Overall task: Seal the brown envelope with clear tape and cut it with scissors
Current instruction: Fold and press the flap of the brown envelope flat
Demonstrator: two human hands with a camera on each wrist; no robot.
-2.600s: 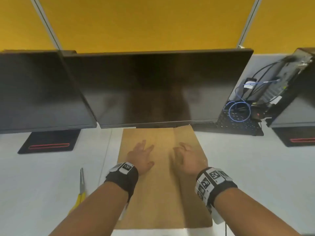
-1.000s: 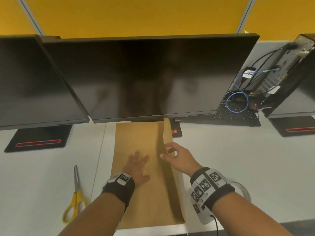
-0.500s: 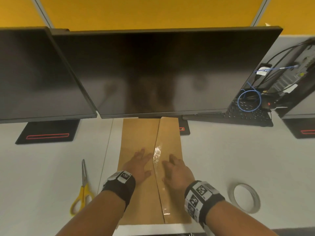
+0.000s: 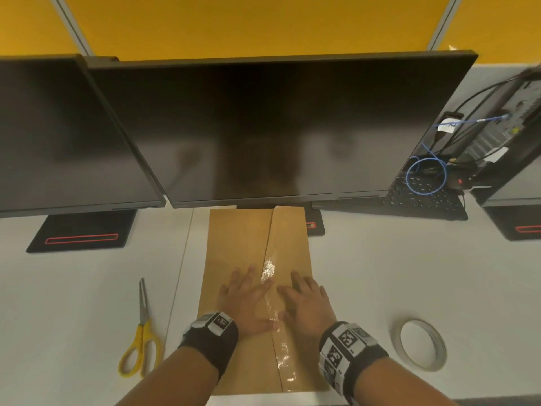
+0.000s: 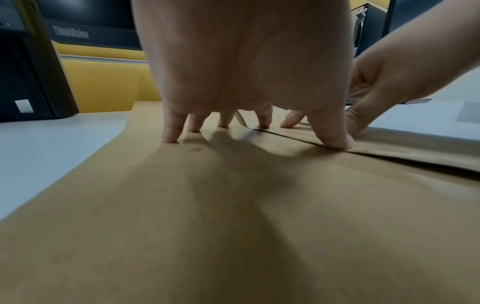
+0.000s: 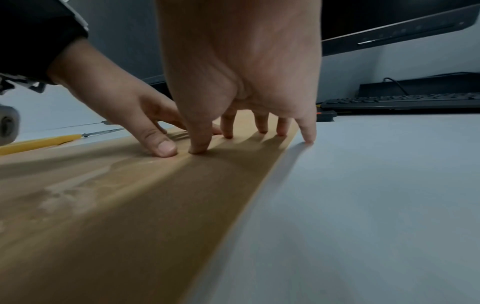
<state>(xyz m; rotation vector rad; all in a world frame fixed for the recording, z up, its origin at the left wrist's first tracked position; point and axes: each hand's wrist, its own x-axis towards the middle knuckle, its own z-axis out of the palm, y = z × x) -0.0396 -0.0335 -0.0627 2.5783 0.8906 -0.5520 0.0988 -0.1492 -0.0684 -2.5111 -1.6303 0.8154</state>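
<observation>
Where tape point(image 4: 270, 291) crosses the envelope point(image 4: 234, 244): 2 spread hands (left hand point(image 4: 244, 300), right hand point(image 4: 306, 306)) flanking it.

- The envelope point(image 4: 234, 247) was plain brown.
- The tape strip point(image 4: 282, 356) was clear and glossy.
- The scissors point(image 4: 142, 344) had yellow handles.
- The wristbands point(image 4: 210, 338) were black with black-and-white square markers.
- The wall point(image 4: 248, 22) was yellow.

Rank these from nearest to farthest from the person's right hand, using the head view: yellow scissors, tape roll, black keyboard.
From the right hand:
1. Tape roll, on the desk just to its right.
2. Yellow scissors, left, past the envelope.
3. Black keyboard, far right, behind.
</observation>
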